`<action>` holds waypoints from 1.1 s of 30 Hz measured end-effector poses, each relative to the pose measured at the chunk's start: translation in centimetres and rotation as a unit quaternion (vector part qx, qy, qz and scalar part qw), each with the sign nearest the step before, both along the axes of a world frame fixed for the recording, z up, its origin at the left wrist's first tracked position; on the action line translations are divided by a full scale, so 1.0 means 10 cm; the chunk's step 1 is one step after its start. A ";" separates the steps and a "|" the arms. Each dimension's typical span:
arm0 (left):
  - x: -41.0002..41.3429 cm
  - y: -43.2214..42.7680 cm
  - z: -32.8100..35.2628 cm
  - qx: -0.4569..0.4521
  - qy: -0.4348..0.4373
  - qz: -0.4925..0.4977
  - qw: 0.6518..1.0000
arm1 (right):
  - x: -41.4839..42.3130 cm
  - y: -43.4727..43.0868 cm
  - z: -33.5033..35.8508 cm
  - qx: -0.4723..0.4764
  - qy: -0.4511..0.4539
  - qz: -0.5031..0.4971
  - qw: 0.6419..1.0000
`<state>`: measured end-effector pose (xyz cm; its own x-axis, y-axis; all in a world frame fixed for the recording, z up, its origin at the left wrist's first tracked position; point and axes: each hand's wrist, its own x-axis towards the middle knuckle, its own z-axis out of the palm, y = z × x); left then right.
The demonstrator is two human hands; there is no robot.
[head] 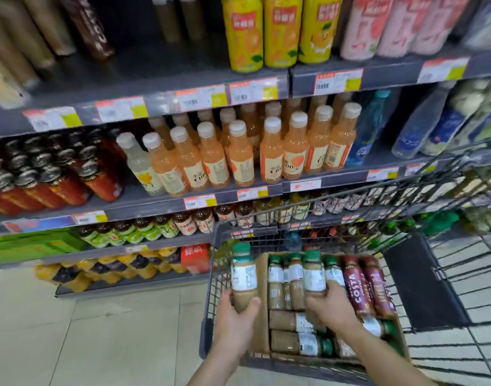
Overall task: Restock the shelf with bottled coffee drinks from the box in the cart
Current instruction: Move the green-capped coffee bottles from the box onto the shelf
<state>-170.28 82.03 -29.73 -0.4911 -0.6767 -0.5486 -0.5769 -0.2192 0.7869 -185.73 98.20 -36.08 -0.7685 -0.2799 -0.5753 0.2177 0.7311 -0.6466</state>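
Note:
A cardboard box point(262, 310) sits in the dark wire cart point(211, 277) at lower right, filled with green-capped coffee bottles point(289, 282) and two dark red Costa bottles point(368, 285). My left hand point(236, 321) grips one green-capped coffee bottle point(243, 274) by its lower half, upright above the cart's left rim. My right hand point(332, 305) grips a second green-capped bottle point(314, 274), upright, just above the box. More such bottles lie on their sides at the box's near end. The shelf's top tier point(144, 65) has a bare gap between brown bottles and yellow ones.
Grey shelving runs across the view with price tags on each edge. Orange juice bottles point(241, 154) fill the middle tier, red-labelled dark-capped bottles point(52, 174) stand to their left, blue water bottles point(372, 129) to the right. Lower tiers hold tea bottles. Pale floor tiles point(105, 330) lie left of the cart.

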 end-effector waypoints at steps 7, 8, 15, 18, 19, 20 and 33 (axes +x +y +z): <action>0.22 -0.34 0.70 -0.003 0.059 0.002 0.998 | 0.42 -0.51 1.16 -0.121 0.045 -0.007 0.992; 0.26 -0.42 0.80 -0.005 0.068 0.004 0.998 | 0.49 -0.61 1.31 -0.138 0.048 -0.008 0.989; 0.58 -1.00 1.45 -0.042 0.109 -0.003 0.993 | 0.99 -1.25 2.00 -0.188 0.079 0.001 0.979; 0.68 -1.16 1.62 -0.055 0.122 -0.008 0.991 | 1.05 -1.52 2.23 -0.188 0.114 0.020 0.975; 0.68 -1.22 1.65 -0.060 0.132 -0.002 0.989 | 1.02 -1.63 2.32 -0.196 0.126 0.028 0.972; 0.67 -1.29 1.67 -0.065 0.142 0.004 0.988 | 0.97 -1.75 2.42 -0.205 0.141 0.037 0.968; -0.14 -1.88 1.74 -0.102 0.211 0.011 0.972 | -1.01 -3.56 3.68 -0.271 0.392 0.038 0.878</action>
<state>-171.68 63.19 -12.32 -0.6274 -0.7631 -0.1549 -0.1897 -0.0431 0.9809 -195.85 62.58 0.74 -0.8363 -0.4171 0.3559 -0.4858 0.2628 -0.8336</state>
